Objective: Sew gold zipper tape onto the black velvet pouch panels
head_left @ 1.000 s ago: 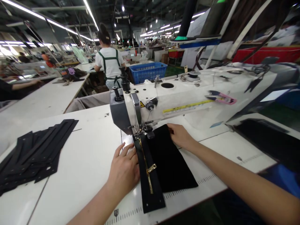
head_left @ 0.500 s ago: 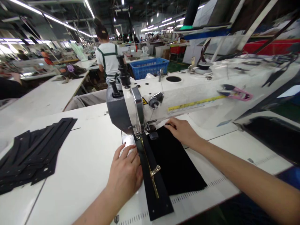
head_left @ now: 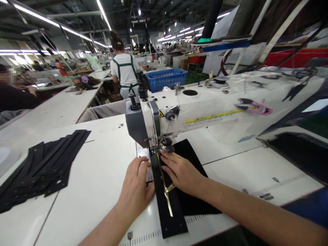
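Though tiny, numeral 10 (head_left: pixel 130 235) near zipper (head_left: pixel 168 203).

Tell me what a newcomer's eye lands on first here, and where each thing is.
The big white sewing machine fills the middle of the table. Right under its needle both hands press flat on the work: the left hand at the edge of a black zipper strip with gold teeth, the right hand across the strip and the black fabric panel beside it. At far left lies a stack of black strips.

Matt black cloth panel (head_left: pixel 191 191) with gold metal zipper (head_left: pixel 165 186), on smooth glossy white surface (head_left: pixel 97 177), beside white-enamelled sewing machine (head_left: pixel 205 109).
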`<action>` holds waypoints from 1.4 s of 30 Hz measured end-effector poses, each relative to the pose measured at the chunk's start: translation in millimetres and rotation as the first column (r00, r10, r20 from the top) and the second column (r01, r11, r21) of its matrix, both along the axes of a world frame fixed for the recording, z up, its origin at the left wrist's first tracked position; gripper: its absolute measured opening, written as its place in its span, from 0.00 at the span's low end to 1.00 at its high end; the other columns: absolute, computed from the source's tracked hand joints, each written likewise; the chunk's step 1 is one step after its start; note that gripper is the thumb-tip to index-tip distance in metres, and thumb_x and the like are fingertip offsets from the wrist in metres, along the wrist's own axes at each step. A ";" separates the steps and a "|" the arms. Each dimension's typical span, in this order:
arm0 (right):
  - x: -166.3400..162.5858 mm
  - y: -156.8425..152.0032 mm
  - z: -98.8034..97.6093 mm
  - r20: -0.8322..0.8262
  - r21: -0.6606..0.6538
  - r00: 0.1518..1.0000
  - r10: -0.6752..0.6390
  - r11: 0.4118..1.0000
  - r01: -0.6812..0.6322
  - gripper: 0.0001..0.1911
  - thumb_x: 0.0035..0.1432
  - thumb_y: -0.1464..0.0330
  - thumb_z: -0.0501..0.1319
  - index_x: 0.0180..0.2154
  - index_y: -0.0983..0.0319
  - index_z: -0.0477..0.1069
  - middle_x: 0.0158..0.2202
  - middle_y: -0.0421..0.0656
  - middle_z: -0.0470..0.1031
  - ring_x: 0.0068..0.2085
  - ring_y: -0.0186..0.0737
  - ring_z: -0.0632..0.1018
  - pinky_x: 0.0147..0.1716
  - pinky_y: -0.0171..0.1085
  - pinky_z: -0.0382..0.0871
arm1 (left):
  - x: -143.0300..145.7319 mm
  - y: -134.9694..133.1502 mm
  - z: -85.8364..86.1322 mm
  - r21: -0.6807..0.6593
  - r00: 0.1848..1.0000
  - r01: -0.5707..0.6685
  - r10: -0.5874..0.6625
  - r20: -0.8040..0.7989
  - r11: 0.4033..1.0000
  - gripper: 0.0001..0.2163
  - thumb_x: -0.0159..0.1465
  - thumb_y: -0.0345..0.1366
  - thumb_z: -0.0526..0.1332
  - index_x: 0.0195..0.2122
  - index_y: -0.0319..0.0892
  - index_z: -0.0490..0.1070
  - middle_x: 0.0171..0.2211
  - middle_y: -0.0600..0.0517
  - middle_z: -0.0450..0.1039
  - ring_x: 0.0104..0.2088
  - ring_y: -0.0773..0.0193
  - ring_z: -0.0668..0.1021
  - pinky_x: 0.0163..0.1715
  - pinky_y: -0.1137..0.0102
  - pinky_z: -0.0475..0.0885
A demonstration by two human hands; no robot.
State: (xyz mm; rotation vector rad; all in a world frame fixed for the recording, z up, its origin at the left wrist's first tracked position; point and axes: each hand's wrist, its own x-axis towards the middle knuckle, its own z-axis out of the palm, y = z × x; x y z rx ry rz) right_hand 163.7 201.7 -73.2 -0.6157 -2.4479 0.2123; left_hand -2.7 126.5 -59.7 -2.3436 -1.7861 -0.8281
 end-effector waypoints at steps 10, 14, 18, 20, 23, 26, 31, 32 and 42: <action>0.1 4.9 -0.3 0.058 -0.013 0.998 0.025 1.000 -0.024 0.18 0.60 0.74 0.49 0.48 0.77 0.67 0.51 0.56 0.66 0.55 0.46 0.65 0.57 0.43 0.57 | -12.5 12.8 -9.2 0.030 0.960 0.242 -0.235 -0.154 0.970 0.15 0.60 0.25 0.49 0.47 0.33 0.66 0.50 0.40 0.67 0.53 0.53 0.68 0.52 0.55 0.65; -0.1 5.6 0.2 0.109 0.010 0.994 0.028 1.000 -0.029 0.17 0.60 0.74 0.50 0.47 0.78 0.68 0.52 0.57 0.65 0.55 0.47 0.65 0.57 0.43 0.56 | -13.1 17.2 -5.5 0.034 0.939 0.290 -0.278 -0.202 0.956 0.14 0.61 0.27 0.50 0.44 0.31 0.70 0.48 0.38 0.69 0.50 0.51 0.70 0.51 0.54 0.67; 1.1 6.3 0.2 0.128 0.030 0.992 0.014 0.999 -0.018 0.17 0.61 0.73 0.50 0.48 0.77 0.67 0.52 0.56 0.65 0.56 0.46 0.64 0.57 0.42 0.56 | -12.6 18.6 -3.5 0.026 0.937 0.287 -0.275 -0.216 0.957 0.14 0.60 0.28 0.51 0.43 0.31 0.71 0.47 0.37 0.69 0.49 0.50 0.71 0.50 0.53 0.67; 1.6 6.6 0.5 0.136 0.038 0.991 0.010 0.999 -0.015 0.17 0.60 0.73 0.51 0.48 0.78 0.67 0.52 0.57 0.66 0.56 0.46 0.64 0.57 0.41 0.55 | -11.7 18.3 -2.5 0.023 0.937 0.290 -0.279 -0.212 0.957 0.14 0.60 0.29 0.51 0.43 0.31 0.71 0.47 0.37 0.69 0.49 0.49 0.72 0.50 0.52 0.68; 2.1 7.0 1.2 0.148 0.036 0.989 0.016 0.999 -0.022 0.18 0.59 0.74 0.53 0.48 0.79 0.67 0.52 0.58 0.65 0.56 0.48 0.64 0.58 0.41 0.55 | -9.9 17.3 -0.8 0.009 0.944 0.276 -0.269 -0.189 0.961 0.13 0.59 0.29 0.52 0.43 0.31 0.71 0.46 0.38 0.70 0.49 0.49 0.71 0.50 0.52 0.67; 2.5 7.4 1.4 0.135 0.028 0.990 0.033 0.999 -0.037 0.18 0.59 0.74 0.52 0.48 0.79 0.67 0.52 0.59 0.65 0.55 0.48 0.65 0.57 0.42 0.56 | -8.1 16.8 0.6 -0.020 0.951 0.257 -0.257 -0.172 0.966 0.13 0.59 0.28 0.51 0.43 0.32 0.70 0.46 0.38 0.69 0.49 0.51 0.71 0.50 0.53 0.67; 0.3 11.3 -3.7 0.090 0.015 0.995 0.051 0.999 -0.053 0.17 0.60 0.74 0.49 0.48 0.74 0.67 0.51 0.56 0.67 0.54 0.45 0.66 0.55 0.46 0.60 | -9.3 18.5 -1.1 -0.058 0.953 0.250 -0.257 -0.163 0.966 0.14 0.57 0.27 0.51 0.44 0.32 0.69 0.45 0.39 0.68 0.49 0.52 0.70 0.50 0.54 0.67; -0.9 13.2 -5.4 0.078 0.012 0.996 0.053 0.998 -0.054 0.17 0.60 0.74 0.49 0.47 0.72 0.68 0.50 0.54 0.68 0.54 0.45 0.67 0.55 0.46 0.61 | -9.9 19.3 -1.8 -0.061 0.956 0.240 -0.246 -0.157 0.969 0.15 0.57 0.27 0.51 0.44 0.32 0.68 0.44 0.39 0.68 0.49 0.52 0.70 0.49 0.55 0.68; -6.2 32.6 3.5 0.028 -0.051 0.994 0.105 0.993 -0.103 0.14 0.59 0.74 0.51 0.45 0.69 0.69 0.46 0.51 0.72 0.49 0.44 0.72 0.49 0.42 0.67 | -12.5 28.5 -1.9 -0.055 0.971 0.164 -0.171 -0.170 0.985 0.12 0.57 0.27 0.52 0.42 0.34 0.67 0.38 0.43 0.67 0.39 0.58 0.74 0.38 0.63 0.75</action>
